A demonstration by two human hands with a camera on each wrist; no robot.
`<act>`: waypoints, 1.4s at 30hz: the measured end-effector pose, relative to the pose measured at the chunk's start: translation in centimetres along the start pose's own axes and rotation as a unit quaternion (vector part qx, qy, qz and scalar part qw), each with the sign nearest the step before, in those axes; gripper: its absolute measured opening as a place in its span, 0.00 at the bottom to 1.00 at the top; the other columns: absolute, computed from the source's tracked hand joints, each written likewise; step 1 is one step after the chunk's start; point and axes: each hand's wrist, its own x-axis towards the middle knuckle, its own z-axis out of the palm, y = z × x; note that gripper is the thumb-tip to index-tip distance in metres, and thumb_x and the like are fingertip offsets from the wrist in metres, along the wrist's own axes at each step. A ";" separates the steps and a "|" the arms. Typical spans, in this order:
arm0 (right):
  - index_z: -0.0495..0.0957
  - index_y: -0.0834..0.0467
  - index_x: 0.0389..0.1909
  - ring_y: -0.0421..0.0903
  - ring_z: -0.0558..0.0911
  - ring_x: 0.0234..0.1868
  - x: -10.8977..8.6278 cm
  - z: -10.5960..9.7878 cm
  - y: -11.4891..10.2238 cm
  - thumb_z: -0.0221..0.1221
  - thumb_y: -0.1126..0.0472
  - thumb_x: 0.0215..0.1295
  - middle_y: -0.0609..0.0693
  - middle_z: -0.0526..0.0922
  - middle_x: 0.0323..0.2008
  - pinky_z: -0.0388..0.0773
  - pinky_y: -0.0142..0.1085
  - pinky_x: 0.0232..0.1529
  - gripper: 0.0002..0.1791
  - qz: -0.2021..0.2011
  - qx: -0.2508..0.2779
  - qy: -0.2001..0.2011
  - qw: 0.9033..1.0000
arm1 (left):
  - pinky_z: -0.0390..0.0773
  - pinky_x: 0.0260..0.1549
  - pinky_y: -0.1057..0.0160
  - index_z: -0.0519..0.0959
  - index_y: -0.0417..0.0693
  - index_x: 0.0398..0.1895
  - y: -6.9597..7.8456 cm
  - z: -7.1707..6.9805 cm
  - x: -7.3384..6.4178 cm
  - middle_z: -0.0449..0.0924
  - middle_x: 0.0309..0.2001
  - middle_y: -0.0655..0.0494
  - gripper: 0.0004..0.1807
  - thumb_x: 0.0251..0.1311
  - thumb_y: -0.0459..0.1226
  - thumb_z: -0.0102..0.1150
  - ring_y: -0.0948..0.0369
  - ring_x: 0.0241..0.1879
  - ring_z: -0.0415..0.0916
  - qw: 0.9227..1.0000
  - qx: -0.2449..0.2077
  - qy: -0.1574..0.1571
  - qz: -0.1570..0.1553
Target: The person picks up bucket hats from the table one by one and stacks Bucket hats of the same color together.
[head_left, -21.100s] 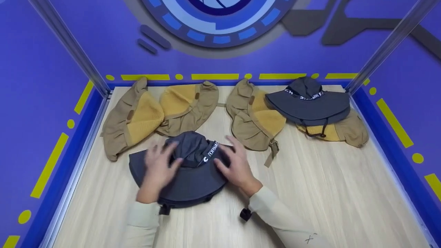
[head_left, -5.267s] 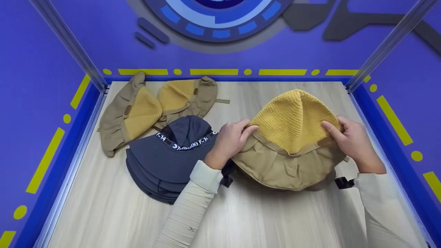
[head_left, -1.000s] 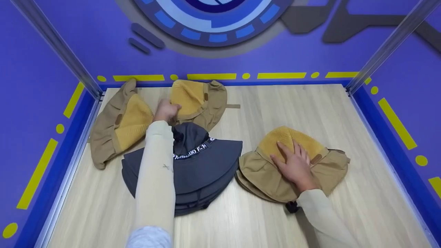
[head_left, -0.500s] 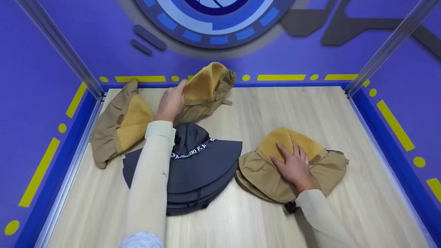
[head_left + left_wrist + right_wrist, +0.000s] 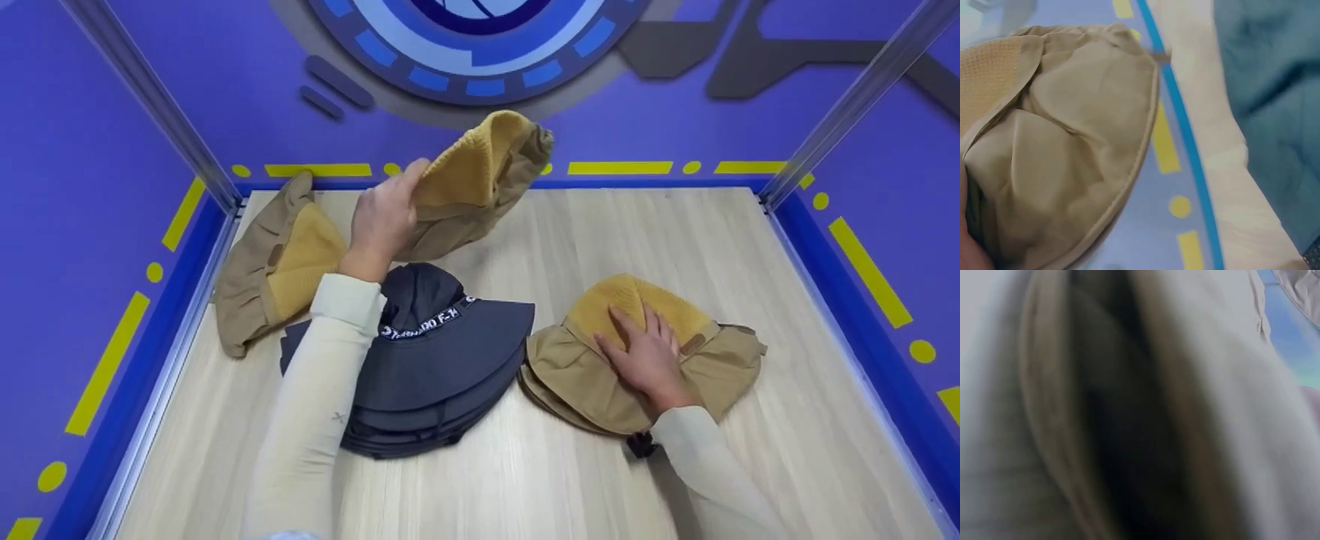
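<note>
My left hand (image 5: 384, 219) grips a yellow-and-tan sun hat (image 5: 457, 176) by its crown and brim edge, lifted off the table near the back wall. In the left wrist view the tan brim (image 5: 1072, 124) of that hat fills the left side. Fingers spread, my right hand (image 5: 646, 358) rests on the top of a stack of yellow-and-tan hats (image 5: 570, 367) at the right. Brim edges (image 5: 1053, 399) loom blurred in the right wrist view. A stack of dark grey brimmed hats (image 5: 442, 367) lies between my arms, partly behind the left sleeve.
Another yellow-and-tan hat (image 5: 251, 277) lies at the back left of the wooden table (image 5: 675, 240). Blue panels (image 5: 847, 150) with yellow marks and metal corner posts (image 5: 154, 105) enclose the table at the back and sides.
My left hand has taken hold of the back-middle yellow-and-tan hat and raised it up and to the right. My right hand has stayed on the right stack.
</note>
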 end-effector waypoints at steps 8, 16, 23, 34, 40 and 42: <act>0.54 0.48 0.82 0.73 0.43 0.80 0.5 -3.2 -0.7 0.57 0.34 0.71 0.68 0.39 0.81 0.46 0.72 0.73 0.45 0.005 0.104 -0.011 0.994 | 0.83 0.29 0.48 0.78 0.47 0.55 4.2 -2.0 -1.4 0.88 0.37 0.46 0.11 0.76 0.37 0.52 0.48 0.33 0.86 0.995 -0.071 0.032 0.068; 0.68 0.53 0.74 0.55 0.58 0.80 0.1 -10.9 -7.6 0.64 0.50 0.70 0.53 0.60 0.79 0.55 0.58 0.78 0.34 -0.118 0.234 0.202 0.944 | 0.84 0.26 0.57 0.79 0.47 0.51 8.3 -2.8 -3.3 0.85 0.31 0.52 0.08 0.73 0.37 0.58 0.57 0.28 0.84 0.980 -0.143 0.016 0.137; 0.76 0.57 0.66 0.50 0.82 0.56 -1.2 -14.4 -11.6 0.64 0.52 0.71 0.54 0.84 0.56 0.76 0.38 0.60 0.26 -0.200 0.139 0.254 0.936 | 0.86 0.31 0.62 0.81 0.43 0.47 11.2 -2.6 -4.5 0.88 0.36 0.53 0.07 0.72 0.35 0.59 0.60 0.32 0.87 0.964 -0.196 0.009 0.177; 0.69 0.59 0.21 0.39 0.63 0.16 -1.4 -13.3 -7.3 0.69 0.59 0.66 0.46 0.65 0.13 0.58 0.29 0.19 0.19 -0.203 0.041 0.315 0.926 | 0.79 0.22 0.61 0.76 0.42 0.52 13.3 0.0 -6.6 0.84 0.31 0.52 0.11 0.71 0.36 0.60 0.61 0.22 0.78 0.966 -0.232 -0.013 0.110; 0.81 0.59 0.23 0.29 0.66 0.18 -2.0 -14.2 -4.4 0.74 0.56 0.60 0.47 0.74 0.15 0.59 0.23 0.23 0.14 -0.143 0.075 0.321 0.933 | 0.82 0.28 0.55 0.69 0.43 0.59 15.2 2.5 -7.1 0.84 0.34 0.48 0.18 0.73 0.41 0.58 0.55 0.27 0.81 0.961 -0.270 -0.059 0.028; 0.83 0.58 0.25 0.29 0.67 0.18 -2.0 -14.8 -3.1 0.74 0.53 0.60 0.47 0.75 0.15 0.59 0.24 0.23 0.14 -0.113 0.076 0.300 0.944 | 0.84 0.34 0.55 0.67 0.44 0.61 16.0 3.4 -7.2 0.86 0.40 0.48 0.21 0.73 0.42 0.59 0.55 0.32 0.83 0.952 -0.293 -0.091 0.009</act>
